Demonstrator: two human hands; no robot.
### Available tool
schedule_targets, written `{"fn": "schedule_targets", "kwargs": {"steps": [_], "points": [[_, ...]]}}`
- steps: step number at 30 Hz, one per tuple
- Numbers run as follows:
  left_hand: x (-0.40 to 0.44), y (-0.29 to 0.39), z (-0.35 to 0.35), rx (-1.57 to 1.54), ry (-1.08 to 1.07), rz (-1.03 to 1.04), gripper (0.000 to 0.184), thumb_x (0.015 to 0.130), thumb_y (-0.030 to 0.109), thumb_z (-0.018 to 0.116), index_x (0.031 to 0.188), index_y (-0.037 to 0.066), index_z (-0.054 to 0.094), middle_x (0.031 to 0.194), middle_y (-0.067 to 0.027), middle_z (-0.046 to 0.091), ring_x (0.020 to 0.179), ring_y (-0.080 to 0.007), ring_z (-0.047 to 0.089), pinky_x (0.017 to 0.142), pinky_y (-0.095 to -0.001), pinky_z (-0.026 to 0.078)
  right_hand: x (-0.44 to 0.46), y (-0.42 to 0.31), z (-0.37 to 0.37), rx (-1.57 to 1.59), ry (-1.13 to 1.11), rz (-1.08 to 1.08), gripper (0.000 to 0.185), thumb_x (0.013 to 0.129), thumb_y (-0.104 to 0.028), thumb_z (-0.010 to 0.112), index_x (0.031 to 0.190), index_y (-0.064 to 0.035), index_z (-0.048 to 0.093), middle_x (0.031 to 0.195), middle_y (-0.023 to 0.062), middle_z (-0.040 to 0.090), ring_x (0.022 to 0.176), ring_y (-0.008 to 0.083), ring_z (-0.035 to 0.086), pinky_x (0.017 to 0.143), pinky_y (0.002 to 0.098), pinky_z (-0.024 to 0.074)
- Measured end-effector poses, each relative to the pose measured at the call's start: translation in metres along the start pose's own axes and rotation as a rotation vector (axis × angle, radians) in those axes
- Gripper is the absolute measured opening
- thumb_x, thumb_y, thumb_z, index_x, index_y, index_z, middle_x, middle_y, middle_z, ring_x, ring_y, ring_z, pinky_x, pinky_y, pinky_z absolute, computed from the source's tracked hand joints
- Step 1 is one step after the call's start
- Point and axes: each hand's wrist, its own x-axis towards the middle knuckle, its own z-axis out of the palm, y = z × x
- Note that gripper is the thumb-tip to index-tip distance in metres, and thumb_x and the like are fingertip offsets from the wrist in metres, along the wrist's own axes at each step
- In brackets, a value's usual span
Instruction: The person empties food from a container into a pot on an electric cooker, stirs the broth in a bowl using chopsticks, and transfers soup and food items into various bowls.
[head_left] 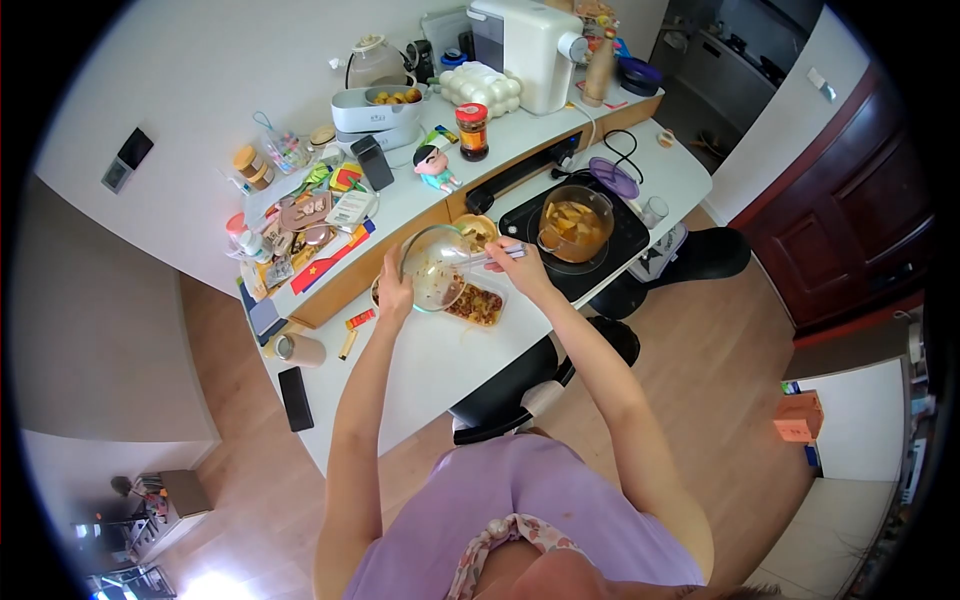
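On the table (410,372), a container (490,325) of food lay nearest. Partly above it, the left hand's (396,288) grip was closed around a tilted glass bowl's (416,268) side; the right hand (518,266) pinched a utensil (478,261) angled toward it. Scraping seemed underway, calling for a steady tilt next. Beyond stood a pot (576,252).

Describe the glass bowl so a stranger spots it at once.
Start at the white table; left of the black cooktop, find the person's left hand. It grips a clear glass bowl by one side. Unlike the rectangular food container nearby, it is round and hand-held.
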Motion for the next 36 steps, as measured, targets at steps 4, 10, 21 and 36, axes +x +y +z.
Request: {"fn": "schedule_targets", "kwargs": {"steps": [4,10,21,36], "points": [[0.002,0.017,-0.004,0.110,-0.013,-0.040,0.060,0.076,0.004,0.045,0.134,0.008,0.030,0.126,-0.0256,0.044,0.119,-0.0397,0.042,0.101,-0.0425,0.033,-0.004,-0.001,-0.011,-0.026,-0.020,0.082,0.023,0.090,-0.020,0.055,0.090,0.0024,0.061,0.079,0.0071,0.063,0.069,0.0142,0.066,0.061,0.0212,0.0517],[0.003,0.017,-0.001,0.168,-0.002,0.040,0.062,0.076,0.004,0.047,0.136,0.013,0.029,0.127,-0.0247,0.044,0.117,-0.0404,0.043,0.100,-0.0436,0.034,0.004,0.002,-0.006,0.059,0.022,-0.089,0.026,0.091,-0.023,0.054,0.084,0.0019,0.061,0.077,0.0070,0.063,0.066,0.0143,0.066,0.058,0.0216,0.0520],[0.000,0.014,-0.006,0.220,-0.008,0.054,0.067,0.076,0.002,0.048,0.138,0.015,0.027,0.126,-0.0227,0.045,0.116,-0.0391,0.045,0.099,-0.0436,0.036,0.004,0.008,-0.008,0.055,0.008,0.029,0.026,0.090,-0.023,0.055,0.085,0.0020,0.062,0.077,0.0061,0.063,0.070,0.0134,0.065,0.064,0.0207,0.0517],[0.000,0.015,-0.006,0.274,0.016,0.056,0.067,0.074,0.005,0.047,0.137,0.017,0.029,0.123,-0.0206,0.048,0.113,-0.0383,0.047,0.097,-0.0443,0.038,0.009,0.008,-0.008,0.048,-0.013,-0.029,0.025,0.090,-0.022,0.056,0.086,0.0022,0.062,0.079,0.0079,0.064,0.072,0.0151,0.066,0.064,0.0224,0.0524]]}}
